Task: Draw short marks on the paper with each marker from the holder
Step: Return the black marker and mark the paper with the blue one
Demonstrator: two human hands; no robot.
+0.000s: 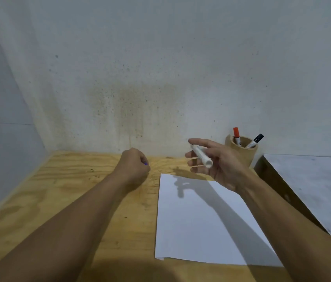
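A white sheet of paper (201, 222) lies on the wooden table (69, 196), with one short dark mark (161, 175) at its far left corner. My right hand (215, 161) hovers above the paper's far edge and holds a white marker (202, 155) loosely between thumb and fingers. My left hand (135, 165) is a closed fist resting on the table left of the paper, with a bit of purple, probably the marker's cap (145, 163), showing in it. A round wooden holder (242, 154) at the back right contains an orange-capped marker (236, 135) and a black-capped marker (255, 140).
A stained white wall stands right behind the table. Beyond the table's right edge, next to the holder, lies a lower white surface (319, 184). A wall closes off the left side.
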